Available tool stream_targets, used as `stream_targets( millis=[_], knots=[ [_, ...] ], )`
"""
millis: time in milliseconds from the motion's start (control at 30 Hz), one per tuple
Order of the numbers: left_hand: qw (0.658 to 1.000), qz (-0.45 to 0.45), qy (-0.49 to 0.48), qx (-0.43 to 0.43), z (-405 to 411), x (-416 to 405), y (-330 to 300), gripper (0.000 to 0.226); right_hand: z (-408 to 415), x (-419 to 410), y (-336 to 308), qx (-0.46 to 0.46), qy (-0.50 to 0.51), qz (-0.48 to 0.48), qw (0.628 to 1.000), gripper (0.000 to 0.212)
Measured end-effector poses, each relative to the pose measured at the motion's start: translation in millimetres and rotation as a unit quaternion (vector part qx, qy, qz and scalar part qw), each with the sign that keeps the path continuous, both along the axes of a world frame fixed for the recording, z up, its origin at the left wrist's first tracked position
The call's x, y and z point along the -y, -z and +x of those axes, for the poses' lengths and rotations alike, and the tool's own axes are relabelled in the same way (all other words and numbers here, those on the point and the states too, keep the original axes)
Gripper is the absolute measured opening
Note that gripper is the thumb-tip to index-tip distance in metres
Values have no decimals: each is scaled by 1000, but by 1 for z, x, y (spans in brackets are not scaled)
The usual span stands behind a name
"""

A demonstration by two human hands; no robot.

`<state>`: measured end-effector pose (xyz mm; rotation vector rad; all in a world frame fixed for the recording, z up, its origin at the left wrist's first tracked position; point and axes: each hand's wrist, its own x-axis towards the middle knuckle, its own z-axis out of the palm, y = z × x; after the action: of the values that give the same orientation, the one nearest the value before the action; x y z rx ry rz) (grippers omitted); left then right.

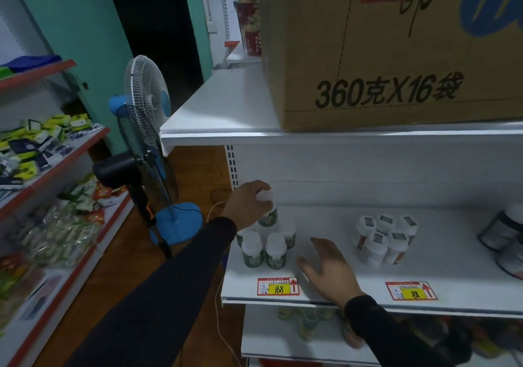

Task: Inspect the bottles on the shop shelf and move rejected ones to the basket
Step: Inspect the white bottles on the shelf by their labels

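Note:
My left hand (246, 200) grips the white cap of a green-labelled bottle (268, 214), held above a cluster of several matching bottles (263, 249) at the left end of the white shelf (325, 287). Over the shelf front, just right of that cluster, my right hand (328, 269) hovers with fingers spread and nothing in it. A second group of several white bottles with orange labels (385, 239) stands further right. No basket is in view.
A large cardboard box (396, 47) sits on the shelf above. Dark jars (506, 236) stand at the far right. A blue standing fan (147, 146) is in the aisle at left, with stocked racks (51, 168) beyond it. More goods fill the lower shelf (308, 327).

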<state>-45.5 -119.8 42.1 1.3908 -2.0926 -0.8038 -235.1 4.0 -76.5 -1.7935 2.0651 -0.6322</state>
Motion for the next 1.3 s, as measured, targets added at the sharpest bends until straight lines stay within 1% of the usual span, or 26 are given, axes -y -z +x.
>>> stream_targets(
  millis=[67,100,133,233,300,433,533,667,900,1033,1200,1300],
  knots=[
    [999,-4,5,34,-2,3,8,38,0,2,11,-23,-1,6,1000,100],
    [999,-2,6,45,-2,5,12,39,0,4,16,-40,-6,6,999,106],
    [998,2,8,55,-2,5,15,39,0,4,17,-57,-11,9,998,104],
    [995,18,19,92,-2,7,27,41,2,5,22,-92,-27,38,995,87],
    [992,29,31,117,-2,7,33,42,2,5,27,-111,-30,50,992,84],
    [983,59,53,164,0,7,41,45,4,6,37,-143,-31,59,988,86],
    [981,72,53,173,1,8,45,45,5,6,38,-152,-28,60,986,86],
    [980,65,56,177,2,8,47,44,4,5,42,-159,-29,63,985,87],
    [989,34,42,137,-2,8,39,34,3,6,46,-162,-29,60,984,86],
    [989,29,55,133,-16,7,37,38,3,7,48,-163,-28,57,985,88],
    [980,31,70,183,-37,-2,44,56,3,7,51,-165,-31,55,984,88],
    [972,36,72,220,-44,-3,48,55,3,7,51,-170,-31,53,983,88]
  ],
)
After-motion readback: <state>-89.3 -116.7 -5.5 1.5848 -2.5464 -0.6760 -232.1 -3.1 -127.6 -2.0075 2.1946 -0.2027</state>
